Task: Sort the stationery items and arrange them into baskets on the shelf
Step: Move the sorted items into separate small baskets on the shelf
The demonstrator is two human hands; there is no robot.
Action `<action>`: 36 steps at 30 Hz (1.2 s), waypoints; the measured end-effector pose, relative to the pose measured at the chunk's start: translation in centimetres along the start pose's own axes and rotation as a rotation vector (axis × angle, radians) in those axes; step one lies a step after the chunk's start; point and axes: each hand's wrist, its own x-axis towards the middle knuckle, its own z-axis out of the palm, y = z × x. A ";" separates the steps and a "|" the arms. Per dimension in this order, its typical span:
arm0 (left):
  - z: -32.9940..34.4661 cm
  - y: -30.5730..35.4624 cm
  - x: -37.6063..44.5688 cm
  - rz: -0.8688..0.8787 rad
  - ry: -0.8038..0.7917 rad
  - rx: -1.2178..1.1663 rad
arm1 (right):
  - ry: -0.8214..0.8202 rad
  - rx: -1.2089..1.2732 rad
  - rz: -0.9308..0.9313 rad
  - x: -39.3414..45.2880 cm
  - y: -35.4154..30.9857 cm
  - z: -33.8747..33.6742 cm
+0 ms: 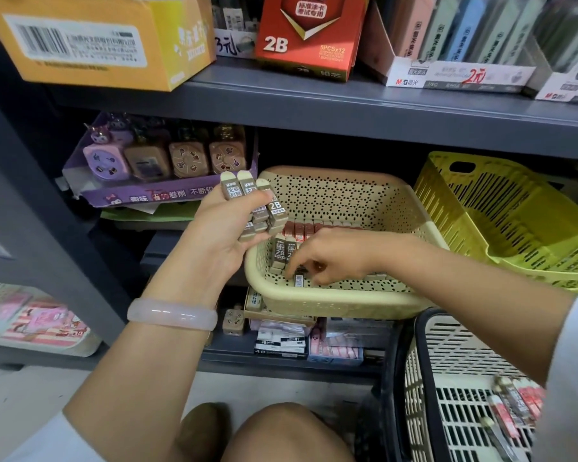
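Note:
My left hand [219,233] grips a stack of several brown-sleeved 2B erasers [256,203], held up just left of the beige perforated basket [334,303] on the middle shelf. My right hand [331,258] reaches down into that basket, its fingertips pinching a small eraser [300,279] at the front. Two 2B erasers [282,253] stand inside near the left wall. A row of red-sleeved erasers [309,228] lines the basket's middle, partly hidden by my right hand.
A yellow-green basket [511,221] tilts on the shelf to the right. A cream shopping basket [464,388] with red pens sits at the lower right. A purple sharpener display [161,165] stands at left. Boxes fill the shelves above and below.

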 end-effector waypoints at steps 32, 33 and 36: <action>-0.2 -0.3 0.5 -0.034 0.008 0.046 | 0.228 0.927 0.786 2.0 -0.2 0.3; -0.2 -0.3 0.5 -0.035 0.007 0.040 | 0.238 0.879 0.777 1.7 -0.2 0.1; 0.0 -0.4 0.5 -0.029 -0.001 0.053 | 0.453 0.908 0.630 1.2 -0.2 -1.1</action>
